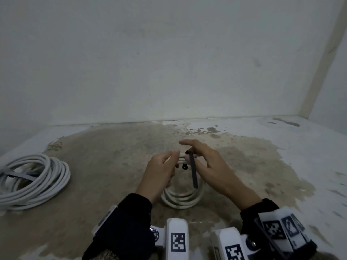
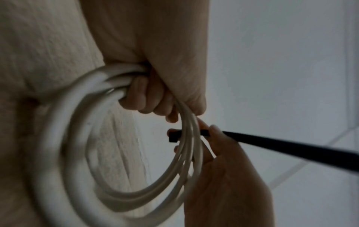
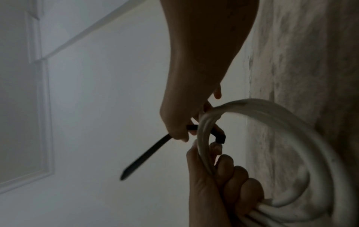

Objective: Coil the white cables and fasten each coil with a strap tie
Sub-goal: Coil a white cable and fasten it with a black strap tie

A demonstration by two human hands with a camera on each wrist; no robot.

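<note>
My left hand [image 1: 165, 166] grips a small coil of white cable [image 1: 182, 200] at its upper left, holding it upright above the floor; the wrist views show the same cable coil [image 2: 64, 153] [image 3: 287, 127]. My right hand [image 1: 199, 156] pinches a black strap tie [image 1: 193, 172] laid across the top of the coil. The strap's head [image 2: 173, 137] pokes through the inside of the loop and its long tail [image 2: 291, 149] [image 3: 147, 151] hangs free toward me.
A larger coil of white cable [image 1: 35, 180] lies on the floor at the left with a grey strap [image 1: 20, 175] round it. The stained concrete floor [image 1: 116, 158] meets a pale wall [image 1: 169, 62] behind, with a corner at the right.
</note>
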